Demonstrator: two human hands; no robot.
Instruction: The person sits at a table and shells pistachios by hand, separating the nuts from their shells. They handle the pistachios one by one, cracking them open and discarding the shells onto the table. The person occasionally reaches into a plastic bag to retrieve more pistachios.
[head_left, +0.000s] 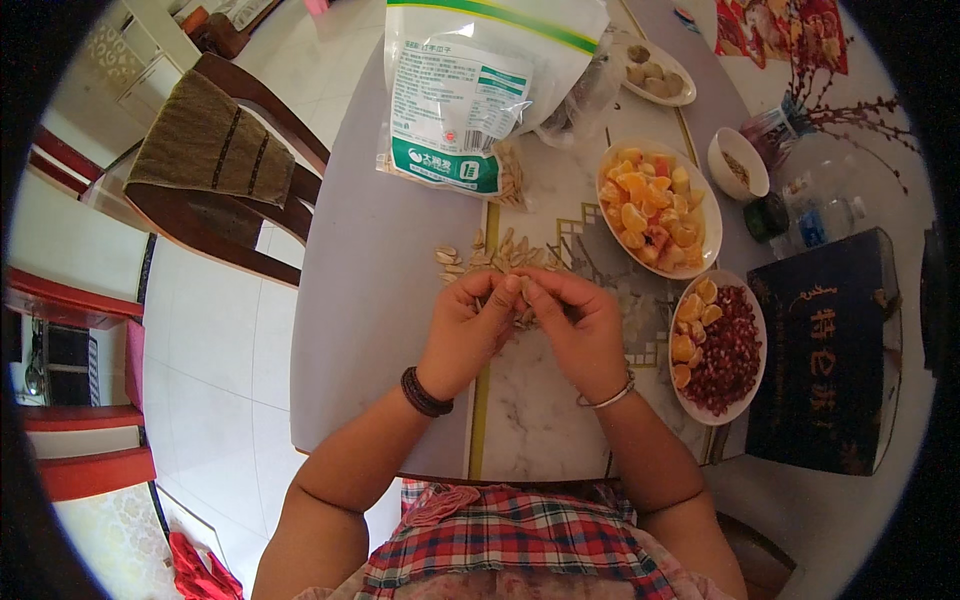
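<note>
My left hand (463, 326) and my right hand (583, 324) meet above the table, thumbs and index fingertips pinched together. Between the fingertips is a small pale seed (525, 288), mostly hidden by them. Loose pale seeds in their shells (508, 251) lie in a pile just beyond my fingers, and a few more show beneath the hands. Past the pile stands a clear-and-white plastic bag (457, 97) with green bands and printed writing. More of the seeds (511, 176) are visible inside its lower corner.
To the right are an oval plate of cut fruit (602, 196), a plate of pomegranate seeds and mandarin segments (757, 375), a small white bowl (720, 165), a plastic bottle (829, 217) and a dark box (814, 360). A wooden chair (217, 232) stands left of the table (360, 315).
</note>
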